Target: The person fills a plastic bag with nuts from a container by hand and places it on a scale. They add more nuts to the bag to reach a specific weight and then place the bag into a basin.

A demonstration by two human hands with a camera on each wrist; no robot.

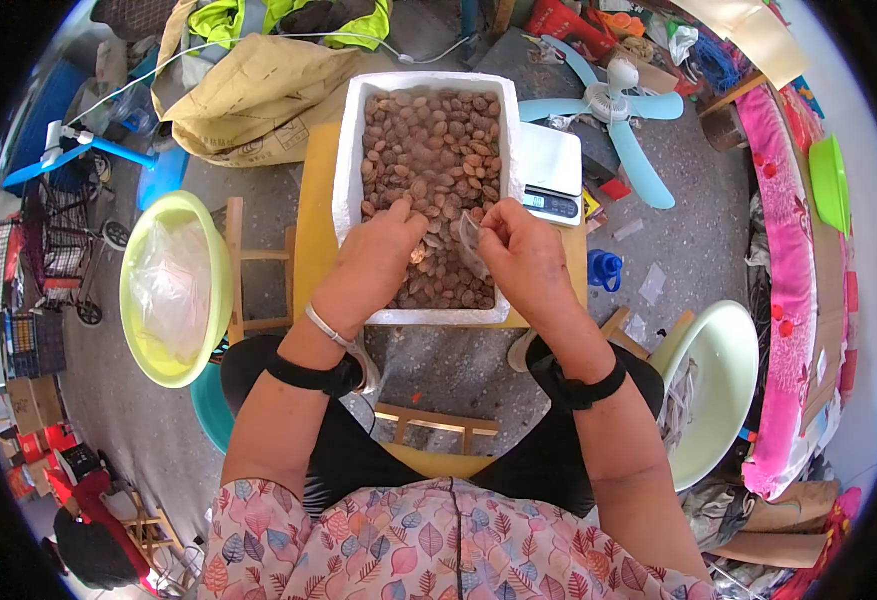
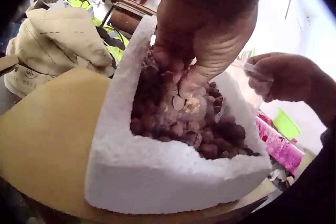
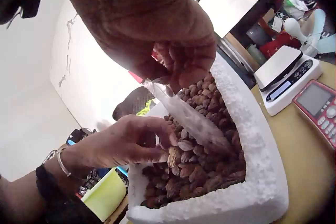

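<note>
The thin bag (image 3: pixel 195 123) seems light, soft and slippery, best held by its upper end, which the right grip (image 1: pixel 530 252) pinches closely, while whether the left grip (image 1: pixel 378 252) holds anything I cannot tell.

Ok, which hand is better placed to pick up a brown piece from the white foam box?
Probably the left hand: its fingers are down at the brown pieces inside the white foam box. The right hand pinches the clear plastic bag, so it looks less free.

Head view bright, fisheye-curved, black-cornered; left wrist view hazy, wall (image 2: pixel 296 32) at right glaring, left hand (image 2: pixel 210 29) in shadow.
</note>
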